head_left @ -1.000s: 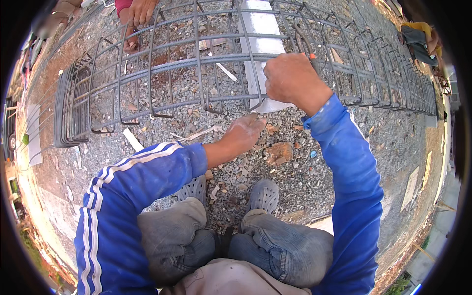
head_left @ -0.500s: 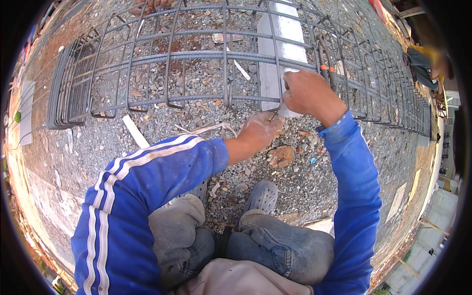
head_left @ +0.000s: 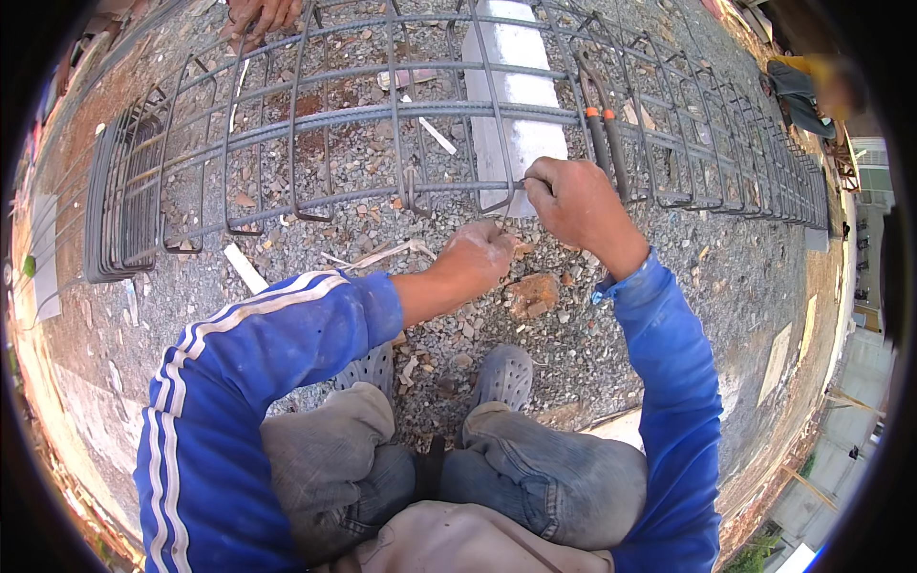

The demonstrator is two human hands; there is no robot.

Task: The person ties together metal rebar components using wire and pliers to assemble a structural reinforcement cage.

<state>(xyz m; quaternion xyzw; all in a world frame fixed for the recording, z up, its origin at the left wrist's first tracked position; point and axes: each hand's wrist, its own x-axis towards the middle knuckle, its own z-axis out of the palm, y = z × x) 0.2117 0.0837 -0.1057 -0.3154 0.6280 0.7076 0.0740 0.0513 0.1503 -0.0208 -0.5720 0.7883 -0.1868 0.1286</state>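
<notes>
In front of me lies a long steel reinforcement cage [head_left: 334, 113] of ribbed bars and bent stirrups. My right hand [head_left: 581, 208] is closed in a pinch beside the near lower bar, at a stirrup's corner. Just below that corner is my left hand [head_left: 475, 258], its thumb and fingers pressed together. A thin tie wire [head_left: 505, 218] runs up from the left fingers toward the bar; its upper end is hard to follow near the right fingertips. What else the right fingers grip is hidden. Pincers [head_left: 602, 134] with orange bands stand against the cage, right of my hands.
A pale grey block [head_left: 516, 72] lies beneath the cage. Bundled stirrups [head_left: 119, 205] hang at its left end. Another person's hand [head_left: 263, 14] is at the far left bars. A broken brick [head_left: 533, 294] and white strips [head_left: 245, 268] lie on the gravel near my feet.
The whole view has shifted, so the cage appears farther left and slightly higher. Relative to the bar, my right hand has come a little toward me; my left stays below the corner, pinching.
</notes>
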